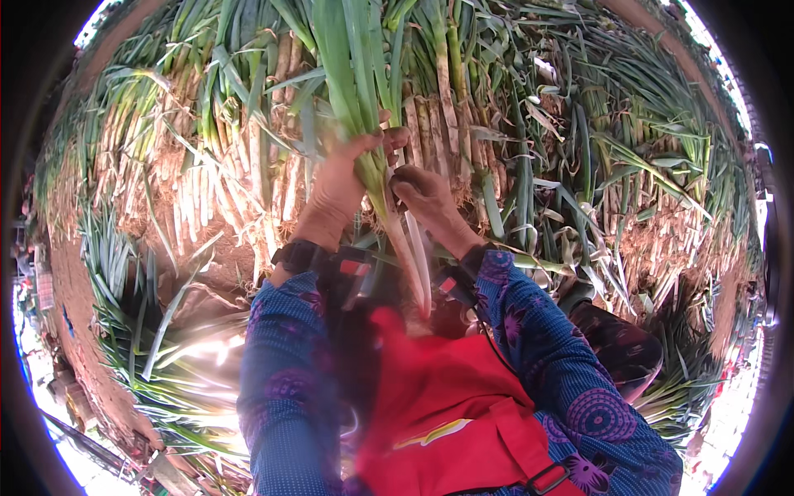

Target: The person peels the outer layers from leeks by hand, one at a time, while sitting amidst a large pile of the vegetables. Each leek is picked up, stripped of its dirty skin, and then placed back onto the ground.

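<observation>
A large green onion point(399, 246) hangs in front of me, tilted, its green leaves up and its pale, brownish root end down over the red apron point(447, 397). My left hand point(337, 180) is closed round it where the leaves meet the stalk. Just to the right, my right hand point(428, 202) has its fingers bent in a pinch against the stalk. Below those fingers a loose whitish strip of outer skin point(418, 248) hangs beside the stalk. The pinch itself is partly hidden, but the strip seems to come from it.
Rows of green onions point(190, 178) lie across the ground ahead, with more on the right point(653, 207). A bundle with green leaves point(182, 397) is at the lower left, washed out by glare. Torn leaves point(550, 207) are scattered to the right. My bent knee point(616, 347) is at the right.
</observation>
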Demonstrator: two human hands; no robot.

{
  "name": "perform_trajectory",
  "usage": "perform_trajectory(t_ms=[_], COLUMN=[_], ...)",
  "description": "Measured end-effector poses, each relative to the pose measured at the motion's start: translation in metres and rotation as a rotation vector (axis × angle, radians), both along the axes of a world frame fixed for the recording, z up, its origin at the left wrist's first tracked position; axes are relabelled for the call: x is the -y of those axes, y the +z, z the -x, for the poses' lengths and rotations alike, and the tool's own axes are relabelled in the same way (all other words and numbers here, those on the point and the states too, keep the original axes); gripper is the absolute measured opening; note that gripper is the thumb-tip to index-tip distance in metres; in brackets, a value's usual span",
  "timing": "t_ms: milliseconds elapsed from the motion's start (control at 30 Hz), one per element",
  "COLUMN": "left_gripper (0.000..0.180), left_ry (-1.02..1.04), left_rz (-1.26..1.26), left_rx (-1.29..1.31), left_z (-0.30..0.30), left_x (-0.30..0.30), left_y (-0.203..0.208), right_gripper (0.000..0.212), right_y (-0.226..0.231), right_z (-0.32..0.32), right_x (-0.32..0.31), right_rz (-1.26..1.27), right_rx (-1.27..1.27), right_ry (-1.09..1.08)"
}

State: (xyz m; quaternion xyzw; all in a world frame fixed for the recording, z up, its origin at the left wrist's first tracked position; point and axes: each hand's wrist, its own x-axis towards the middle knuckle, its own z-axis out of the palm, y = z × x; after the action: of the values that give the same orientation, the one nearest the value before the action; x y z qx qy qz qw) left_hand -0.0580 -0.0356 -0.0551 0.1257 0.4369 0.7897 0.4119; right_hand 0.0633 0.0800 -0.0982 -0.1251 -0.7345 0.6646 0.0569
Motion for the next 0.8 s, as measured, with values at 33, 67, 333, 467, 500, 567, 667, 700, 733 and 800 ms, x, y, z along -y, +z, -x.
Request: perform_trajectory(t_ms=[33, 67, 333, 467, 500, 567, 667, 700, 733, 800], left_gripper=[0.047, 0.047, 0.043, 0.048, 0.052, 0.052, 0.051, 0.051, 0.051, 0.047], left_ry=[0.002, 0.019, -0.038, 0.01, -0.003, -0.057, -0.161, -0.197, -0.196, -0.273], left_rz=[0.003, 0.007, -0.06, 0.03, 0.086, 0.103, 0.145, 0.183, 0.188, 0.133], left_rx=[0.0, 0.013, 0.156, -0.036, -0.142, -0.179, -0.272, -0.327, -0.32, -0.29], left_z=[0.0, 0.001, -0.008, -0.013, -0.015, -0.015, -0.017, -0.018, -0.018, -0.013], left_x=[0.001, 0.003, 0.001, 0.0, 0.001, 0.005, 0.005, 0.009, 0.012, 0.015], left_y=[0.0, 0.0, 0.016, 0.026, 0.032, 0.035, 0.044, 0.046, 0.045, 0.043], right_gripper=[0.026, 0.025, 0.022, 0.02, 0.02, 0.025, 0.021, 0.021, 0.02, 0.02], right_y=[0.005, 0.011, 0.011, 0.009, 0.013, 0.02, 0.013, 0.01, 0.007, -0.003], right_z=[0.0, 0.001, -0.003, -0.004, -0.005, -0.005, -0.007, -0.009, -0.012, -0.012], right_x=[0.004, 0.009, -0.002, 0.0, 0.0, -0.002, -0.012, -0.012, -0.012, -0.011], right_rz=[0.034, 0.069, 0.13, 0.211, 0.213, 0.392, 0.561, 0.566, 0.298, 0.03], right_rx=[-0.035, -0.07, 0.0, -0.038, -0.034, 0.067, 0.211, 0.217, 0.044, -0.126], right_ry=[-0.039, -0.078, 0.015, 0.002, 0.001, 0.053, 0.147, 0.147, 0.285, 0.418])
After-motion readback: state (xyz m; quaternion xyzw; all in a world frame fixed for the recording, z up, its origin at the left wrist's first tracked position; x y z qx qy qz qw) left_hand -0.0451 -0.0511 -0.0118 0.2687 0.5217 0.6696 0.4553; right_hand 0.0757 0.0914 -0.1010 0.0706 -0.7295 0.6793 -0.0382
